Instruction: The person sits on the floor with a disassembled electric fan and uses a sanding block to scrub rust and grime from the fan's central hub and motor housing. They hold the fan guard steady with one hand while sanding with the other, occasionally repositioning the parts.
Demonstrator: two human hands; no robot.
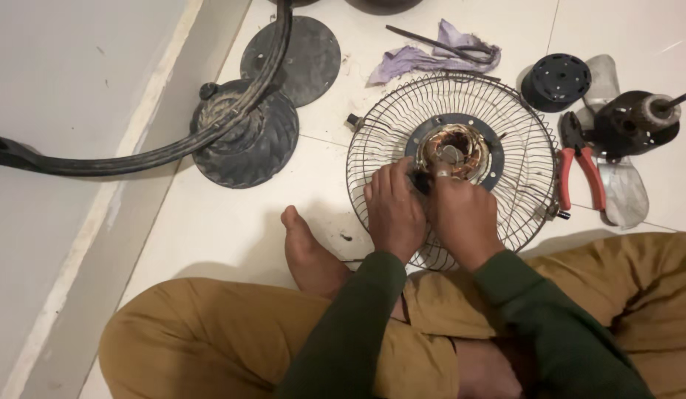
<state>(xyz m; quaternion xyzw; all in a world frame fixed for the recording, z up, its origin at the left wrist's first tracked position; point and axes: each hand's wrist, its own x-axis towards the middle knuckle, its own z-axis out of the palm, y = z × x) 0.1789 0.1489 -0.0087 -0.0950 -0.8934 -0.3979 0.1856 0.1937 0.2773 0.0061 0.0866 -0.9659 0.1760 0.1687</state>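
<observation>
Both hands are closed together at the near edge of a bare fan motor (454, 151), which sits in the hub of a wire fan guard (505, 125) laid flat on the white tiled floor (232, 222). The left hand (393, 210) is curled with its fingertips pressed against the motor's near-left side, apparently around a small dark part; the right hand (461, 218) is clenched just beside it, knuckles up. What exactly is pinched between them is hidden by the fingers.

The guard lies directly in front of the crossed legs, with a bare foot (306, 251) resting on the floor at its left. Red-handled pliers (579, 166) are laid just beyond the guard's right rim, beside a dark motor housing (635, 122) and a pale fan blade (623, 192). A round black cap (555, 81) stands farther back, and a purple rag (431, 55) lies behind the guard. Two dark round base plates (247, 140) and a curved black stand tube (136, 155) are set toward the floor's left edge, by the wall.

For work this close to exposed copper windings, the guard is best kept steady against the floor by one hand while small, controlled force is applied by the other, so the fine wires are not nicked or pulled.
</observation>
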